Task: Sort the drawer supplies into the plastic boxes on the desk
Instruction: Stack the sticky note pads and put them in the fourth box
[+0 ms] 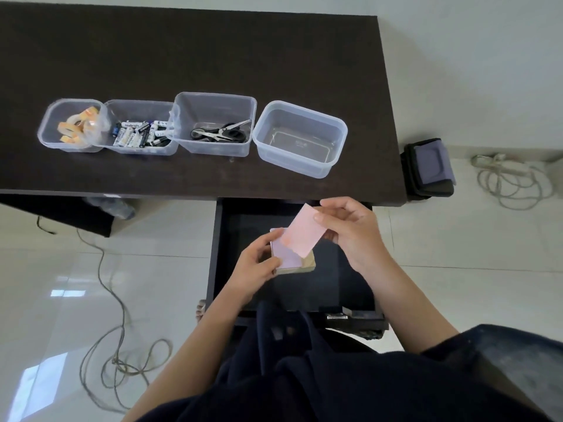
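Note:
Over the open dark drawer, my left hand grips a stack of sticky-note pads by its left side. My right hand pinches a pink note pad just above the stack, tilted and overlapping its top. Several clear plastic boxes stand in a row on the dark desk: one with tape rolls, one with batteries, one with scissors, and an empty box at the right.
A dark bag sits on the floor past the desk's right end, with a coiled cable beyond it. Another cable trails over the tiled floor at the left. My dark clothing fills the bottom.

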`<state>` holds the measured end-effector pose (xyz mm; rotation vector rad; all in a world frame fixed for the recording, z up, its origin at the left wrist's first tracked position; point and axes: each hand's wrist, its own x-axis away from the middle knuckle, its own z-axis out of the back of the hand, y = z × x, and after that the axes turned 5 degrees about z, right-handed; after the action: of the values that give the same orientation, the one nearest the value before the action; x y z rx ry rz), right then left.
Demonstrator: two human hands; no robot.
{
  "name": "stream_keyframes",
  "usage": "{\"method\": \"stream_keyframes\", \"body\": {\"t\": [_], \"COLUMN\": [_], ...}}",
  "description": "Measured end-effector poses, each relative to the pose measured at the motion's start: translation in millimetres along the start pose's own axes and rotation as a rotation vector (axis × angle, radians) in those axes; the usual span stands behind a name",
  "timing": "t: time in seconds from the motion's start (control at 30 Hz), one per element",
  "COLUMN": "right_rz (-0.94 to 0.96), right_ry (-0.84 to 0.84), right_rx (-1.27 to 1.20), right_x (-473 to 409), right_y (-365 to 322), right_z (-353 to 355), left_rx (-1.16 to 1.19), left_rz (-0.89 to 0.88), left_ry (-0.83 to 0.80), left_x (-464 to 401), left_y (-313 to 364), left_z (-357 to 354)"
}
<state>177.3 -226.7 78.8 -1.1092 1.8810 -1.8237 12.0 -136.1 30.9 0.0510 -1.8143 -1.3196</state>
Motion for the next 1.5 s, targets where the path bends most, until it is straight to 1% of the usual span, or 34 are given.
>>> {"method": "stream_keyframes", "body": {"t": [0.07, 0.1, 0.17, 0.33, 0.53, 0.63, 0.77, 0.87, 1.0, 1.07, 1.13, 1.23, 1.27, 1.33, 1.4, 1.5], "right_rz": [-0.152, -0.196, -0.233, -0.109, 0.001, 0.048, 0.077, 0.071, 0.032, 0.034, 0.07, 0.148, 0.165, 0.165, 0.11, 0.004], "right_ry": [-0.106, -0.141, -0.159, -0.147, -0.228, -0.212, -0.159, -0.168, -0.167, -0.136, -0.051, 0.108, 0.121, 0.088, 0.06, 0.05], "right_rx": [0.078, 0.138, 0.218, 0.408, 0.504, 0.535, 0.529, 0.513, 0.302, 0.256, 0.306, 0.484, 0.526, 0.552, 0.467, 0.24], "right_x": [-8.1, -11.3, -14.5, -14.4, -15.5, -18.7, -22.9, -17.7, -6.6, -2.8, 1.2, 8.2, 9.8, 11.8, 12.7, 16.4], "right_y": [0.7, 3.4, 9.8, 23.2, 29.3, 29.4, 30.0, 32.7, 39.9, 42.0, 44.4, 46.2, 47.0, 50.3, 53.5, 55.4], "right_z": [-4.8, -7.1, -12.8, -20.3, -13.8, -8.2, -1.4, -0.2, 0.9, -0.5, -4.5, -9.6, -9.9, -10.0, -11.0, -16.0], "left_rx": [-0.038, -0.059, -0.078, -0.05, -0.074, -0.041, -0.022, 0.012, 0.072, 0.071, 0.08, 0.101, 0.102, 0.095, 0.08, 0.087], "left_rz": [-0.023, -0.035, -0.034, 0.009, 0.057, 0.069, 0.069, 0.041, -0.006, -0.027, -0.043, -0.064, -0.072, -0.083, -0.092, -0.107], "left_ry": [-0.046, -0.071, -0.108, -0.179, -0.243, -0.244, -0.225, -0.211, -0.192, -0.17, -0.141, -0.115, -0.11, -0.104, -0.101, -0.103], "left_x": [2.1, 3.5, 6.8, 13.2, 12.2, 13.1, 15.3, 16.7, 16.4, 16.1, 15.5, 14.1, 13.9, 14.2, 14.6, 14.7], "left_y": [2.1, 3.2, 4.7, 3.7, 0.0, -1.9, -2.6, -3.4, -1.4, -0.6, -0.6, -0.8, -0.6, 1.2, 3.7, 6.5], "left_z": [2.5, 4.9, 10.6, 26.1, 30.0, 25.9, 18.1, 14.2, 9.0, 6.1, 3.4, 1.4, 1.2, 1.0, 1.0, 1.5]}}
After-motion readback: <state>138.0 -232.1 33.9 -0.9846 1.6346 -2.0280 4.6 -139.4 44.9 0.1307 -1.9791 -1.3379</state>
